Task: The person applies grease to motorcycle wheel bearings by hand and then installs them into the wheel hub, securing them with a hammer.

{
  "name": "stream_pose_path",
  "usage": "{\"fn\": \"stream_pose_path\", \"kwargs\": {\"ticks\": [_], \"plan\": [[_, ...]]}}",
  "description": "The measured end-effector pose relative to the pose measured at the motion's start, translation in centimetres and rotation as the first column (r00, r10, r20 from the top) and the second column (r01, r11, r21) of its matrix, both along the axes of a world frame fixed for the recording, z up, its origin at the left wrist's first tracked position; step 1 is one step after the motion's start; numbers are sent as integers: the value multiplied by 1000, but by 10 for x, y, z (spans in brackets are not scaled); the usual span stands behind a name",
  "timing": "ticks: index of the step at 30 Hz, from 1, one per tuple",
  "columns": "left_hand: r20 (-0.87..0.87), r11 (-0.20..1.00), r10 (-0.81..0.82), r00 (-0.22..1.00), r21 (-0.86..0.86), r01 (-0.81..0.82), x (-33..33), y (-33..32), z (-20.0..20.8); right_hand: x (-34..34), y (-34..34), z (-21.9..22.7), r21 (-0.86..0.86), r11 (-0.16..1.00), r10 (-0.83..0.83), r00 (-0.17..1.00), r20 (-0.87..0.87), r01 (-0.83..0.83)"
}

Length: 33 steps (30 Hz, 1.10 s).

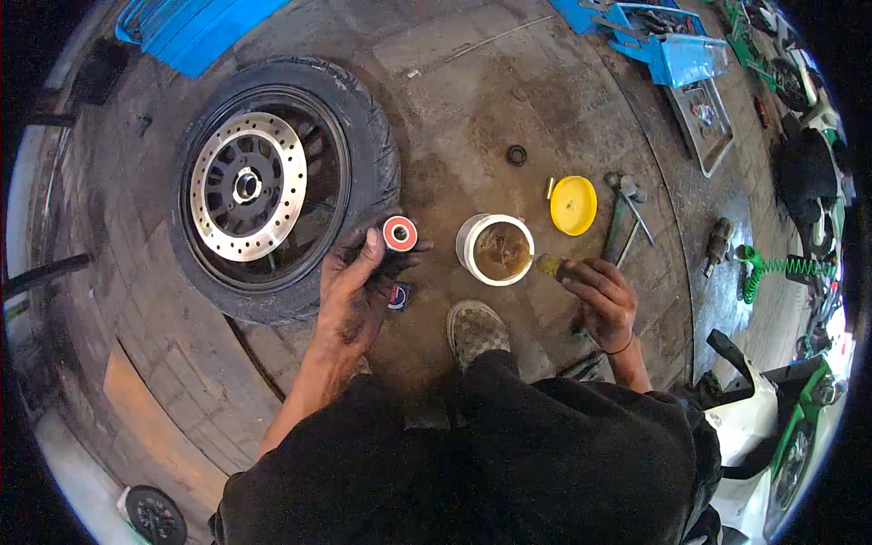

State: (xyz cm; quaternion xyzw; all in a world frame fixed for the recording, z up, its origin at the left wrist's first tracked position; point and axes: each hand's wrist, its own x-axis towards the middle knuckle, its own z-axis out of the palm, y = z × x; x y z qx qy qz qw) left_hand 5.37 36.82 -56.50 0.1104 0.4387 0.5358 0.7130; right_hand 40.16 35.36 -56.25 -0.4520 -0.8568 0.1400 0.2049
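Here, the left hand [357,277] pinches a round bearing [400,234] with a red face, the thumb at its left side and the fingers behind and below it. The right hand [601,295] has its fingers closed around a short yellowish piece [549,264], whose end comes close to the rim of a white tub [465,247]; its exact kind is hard to tell. The tub stands between the 2 hands and contains brown grease [501,252]. Just below the left hand lies a small blue box [398,297].

Beyond the tub, a yellow lid [573,205] lies on the floor with a small metal cylinder [549,188] beside it, and a black ring [516,155] lies farther up. Right of the lid is a hammer [625,202]. On the left, 1 wheel [374,136] lies flat, its drilled brake disc [207,218] facing up. A blue metal case [204,41] stands above it.
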Motion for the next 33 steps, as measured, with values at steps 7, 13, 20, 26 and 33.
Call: {"fn": "stream_pose_path", "kwargs": {"ticks": [7, 13, 20, 26, 33], "plan": [[0, 1000, -1, 1000, -4, 1, 1, -1, -7, -3, 0, -1, 93, 995, -31, 998, -49, 36], [-29, 1000, 25, 999, 2, -25, 5, 0, -3, 3, 13, -16, 79, 994, 79, 997, -14, -78], [-35, 1000, 19, 999, -5, -19, 4, -1, -1, 14, -2, -18, 138, 988, -57, 997, -52, 63], [3, 1000, 9, 1000, 20, -9, 6, -2, -4, -3, -31, -16, -436, 772, -616, 716, -330, 463], [-46, 997, -70, 996, 37, 72, 15, -8, -6, -62, -19, 27, -854, 512, -827, 216, -519, -93]]}}
